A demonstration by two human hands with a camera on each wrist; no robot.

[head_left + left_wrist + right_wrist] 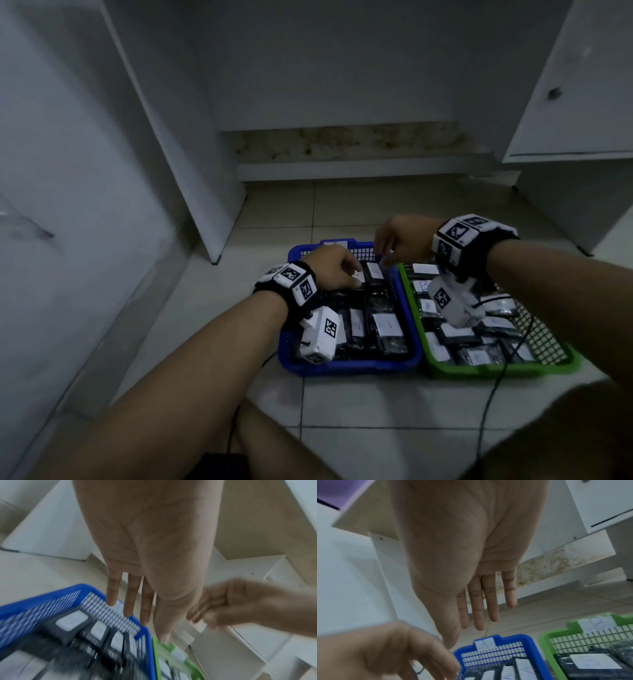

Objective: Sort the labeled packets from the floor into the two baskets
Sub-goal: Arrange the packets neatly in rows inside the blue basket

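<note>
Two baskets stand side by side on the tiled floor, each filled with dark packets bearing white labels. The blue basket [349, 368] carries a tag marked A [485, 643]; the green basket [496, 370] has a tag marked B [597, 623]. My left hand [349, 270] hovers over the far part of the blue basket's packets [387, 325], fingers [130, 601] straight and empty. My right hand [387, 250] hangs above the far rims where the baskets meet, its fingers [479, 608] straight, holding nothing. The green basket's packets [459, 334] lie partly behind my right wrist camera.
A white cabinet panel [178, 137] rises at the left, and a cabinet door with a knob [555, 92] stands at the right. A stained plinth step [359, 168] closes the back. A black cable [493, 394] crosses the floor tiles near my knees [274, 442].
</note>
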